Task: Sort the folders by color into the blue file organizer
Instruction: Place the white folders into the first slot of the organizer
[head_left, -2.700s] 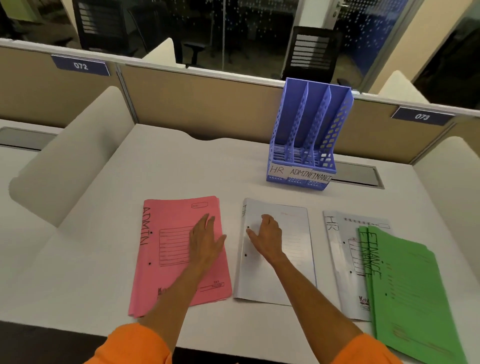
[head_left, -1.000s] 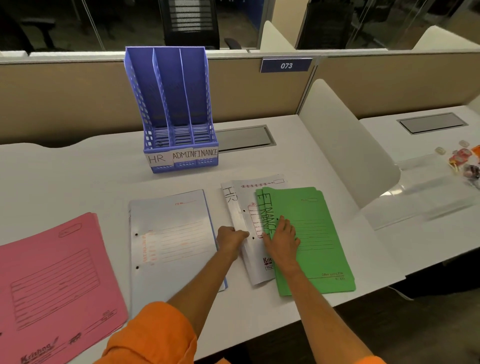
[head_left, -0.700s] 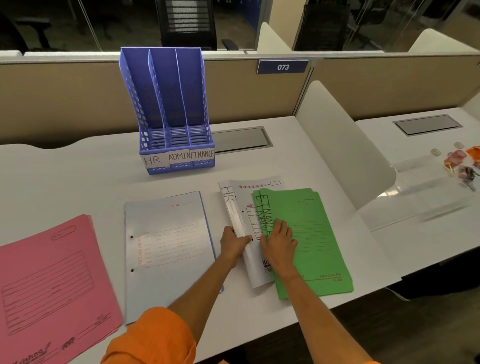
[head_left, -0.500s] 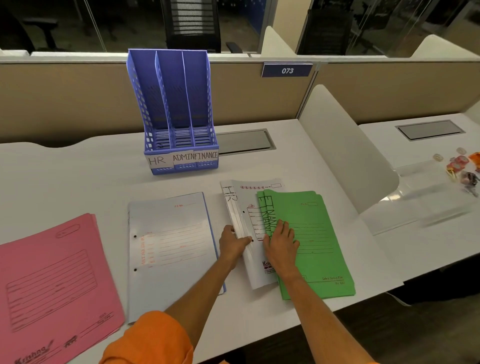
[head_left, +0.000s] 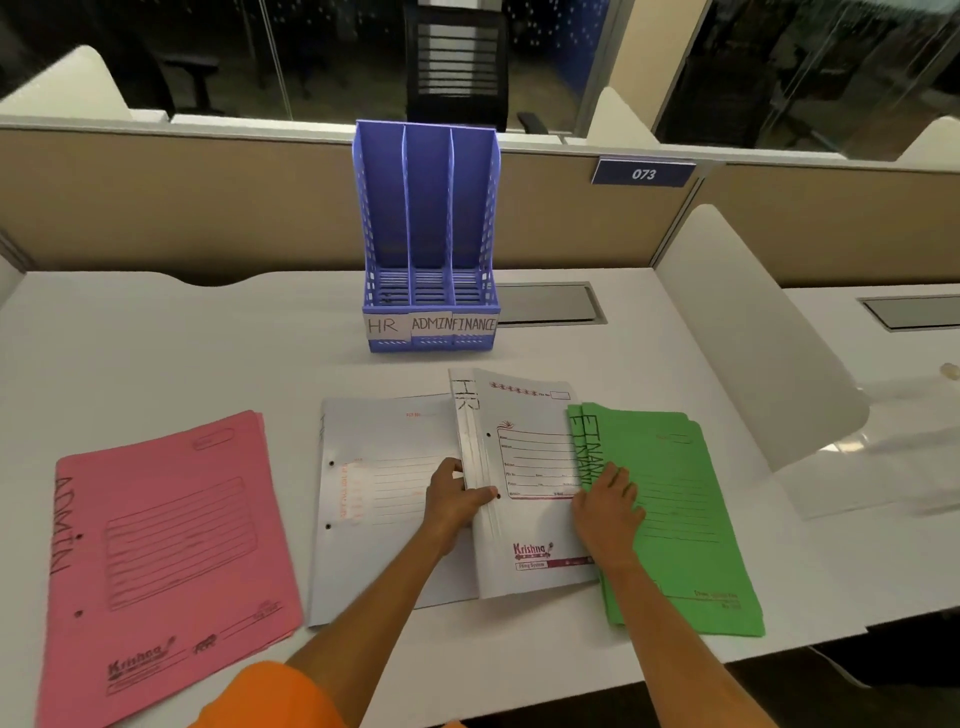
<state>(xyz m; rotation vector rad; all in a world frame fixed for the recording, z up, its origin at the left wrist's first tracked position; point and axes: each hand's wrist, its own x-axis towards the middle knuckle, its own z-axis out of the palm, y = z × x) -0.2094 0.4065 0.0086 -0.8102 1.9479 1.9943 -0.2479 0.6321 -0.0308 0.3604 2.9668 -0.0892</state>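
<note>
Counter (head_left: 208, 353): left hand (head_left: 457, 499) pinches HR folder (head_left: 530, 415), right hand (head_left: 608, 504) flat on green folders (head_left: 685, 509).
Overlapping stacks may drag together.

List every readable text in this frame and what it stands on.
"HR", "ADMIN", "FINANCE": labels on blue plastic file organizer
"073": blue partition sign
"ADMIN", "Krishna": pink paper folder
"HR", "Krishna": upper white paper folder
"FINAN", rest covered: green paper folder
Form print, lower white paper folder's orange text: blurred.
</note>
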